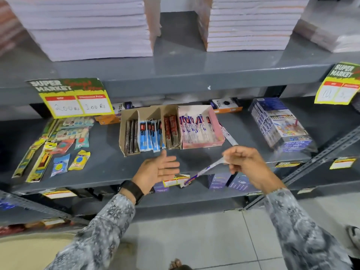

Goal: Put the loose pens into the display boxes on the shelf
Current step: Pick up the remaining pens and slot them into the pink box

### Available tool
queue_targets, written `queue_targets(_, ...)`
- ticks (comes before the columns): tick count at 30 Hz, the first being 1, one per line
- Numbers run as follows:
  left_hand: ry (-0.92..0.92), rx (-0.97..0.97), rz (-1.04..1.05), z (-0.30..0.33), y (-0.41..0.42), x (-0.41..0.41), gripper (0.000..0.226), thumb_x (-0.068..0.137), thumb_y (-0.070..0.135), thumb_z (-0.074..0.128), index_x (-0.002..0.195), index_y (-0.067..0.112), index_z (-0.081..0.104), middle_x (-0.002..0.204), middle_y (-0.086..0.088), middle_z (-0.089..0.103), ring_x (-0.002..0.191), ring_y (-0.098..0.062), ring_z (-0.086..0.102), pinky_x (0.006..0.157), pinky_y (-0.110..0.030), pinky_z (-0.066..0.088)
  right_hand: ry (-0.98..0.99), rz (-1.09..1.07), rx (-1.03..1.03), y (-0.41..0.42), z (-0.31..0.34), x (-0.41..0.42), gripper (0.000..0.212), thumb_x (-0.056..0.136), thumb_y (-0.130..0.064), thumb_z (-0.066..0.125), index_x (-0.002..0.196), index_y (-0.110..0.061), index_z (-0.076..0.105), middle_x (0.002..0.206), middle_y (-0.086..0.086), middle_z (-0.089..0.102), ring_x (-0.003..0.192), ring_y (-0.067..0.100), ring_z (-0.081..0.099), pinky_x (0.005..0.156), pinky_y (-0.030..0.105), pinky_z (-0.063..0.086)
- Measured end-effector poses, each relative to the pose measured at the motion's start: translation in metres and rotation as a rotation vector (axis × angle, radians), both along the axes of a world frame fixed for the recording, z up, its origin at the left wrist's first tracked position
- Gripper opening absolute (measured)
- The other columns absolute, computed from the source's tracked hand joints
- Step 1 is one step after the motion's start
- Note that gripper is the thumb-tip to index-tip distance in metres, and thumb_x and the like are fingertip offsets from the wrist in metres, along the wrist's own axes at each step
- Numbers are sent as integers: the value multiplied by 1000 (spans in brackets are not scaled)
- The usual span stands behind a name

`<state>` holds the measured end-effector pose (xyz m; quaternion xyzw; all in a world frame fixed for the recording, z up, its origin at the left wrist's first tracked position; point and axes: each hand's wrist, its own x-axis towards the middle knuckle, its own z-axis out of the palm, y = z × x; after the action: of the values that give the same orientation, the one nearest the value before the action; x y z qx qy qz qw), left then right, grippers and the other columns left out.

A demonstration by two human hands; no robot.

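The wrapped pen (204, 169) in the right hand (246, 166) is motion-blurred, and its upper end hides inside the curled fingers. Print on the pen sleeves in the pink display box (202, 125) is too small to read. The 2 paper stacks (87, 26) are cut off by the top edge.

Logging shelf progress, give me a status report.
Right hand pinching a wrapped pen. Left hand open, empty. Pink display box ahead, unobstructed.
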<state>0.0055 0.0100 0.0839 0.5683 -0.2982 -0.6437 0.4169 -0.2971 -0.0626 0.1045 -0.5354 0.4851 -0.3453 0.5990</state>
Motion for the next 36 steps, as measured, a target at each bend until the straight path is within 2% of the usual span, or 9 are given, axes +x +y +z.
queue_targets(5,-19,-51,55,-3,9,-7,33,93,25,65,119,4,68,113,-19,74,102,-33,73,80,-35,62,112,81,14,1,2,25,5,90,1,72,92,-3,75,65,3,71,52,15,53,48,25,50)
queue_targets(9,-353,-55,181,-18,11,0,9,91,26,69,98,21,73,110,-17,74,79,-22,69,70,-35,57,17,129,-52,4,3,29,12,90,4,70,89,-7,74,70,4,69,53,15,54,52,26,51)
queue_targets(10,-381,2,198,-19,11,-1,14,93,31,66,97,19,71,107,-15,73,75,-21,66,68,-35,56,-34,148,-58,5,4,28,11,91,5,69,91,-5,72,70,2,69,55,15,56,54,26,53)
queue_targets(14,-100,276,-10,-14,20,-7,35,99,43,51,103,13,69,104,-17,75,87,-29,70,76,-40,60,-144,169,-42,8,4,30,9,91,4,67,92,-4,70,68,-1,66,59,16,58,59,29,57)
queue_targets(17,113,194,39,-13,24,-9,30,99,21,53,117,1,67,103,-18,77,82,-24,74,71,-34,63,-43,154,-61,9,0,33,13,91,6,68,90,-6,72,67,2,67,55,14,55,52,26,53)
queue_targets(20,130,103,149,-5,21,-10,28,100,10,50,118,-8,62,91,-17,78,72,-21,75,61,-29,61,38,108,-87,9,-5,35,14,90,7,69,90,-6,74,68,7,68,51,12,51,45,23,48)
queue_targets(25,293,100,284,4,15,-5,44,100,41,50,117,1,57,101,-28,74,89,-33,75,66,-39,63,231,54,-128,9,-12,35,16,89,1,74,84,-14,75,62,-3,71,49,10,51,43,24,45)
queue_targets(31,77,-11,215,8,21,-6,35,88,14,71,117,-5,65,106,-28,73,92,-31,76,70,-32,63,331,49,-75,15,-12,36,13,86,0,78,85,-12,78,63,4,72,49,13,55,44,25,48)
queue_targets(36,-33,-51,191,6,17,-7,30,88,13,71,113,-5,68,91,-20,76,82,-26,77,67,-30,62,413,127,52,19,-7,36,12,86,-3,79,91,-14,80,63,10,71,43,12,53,45,25,49)
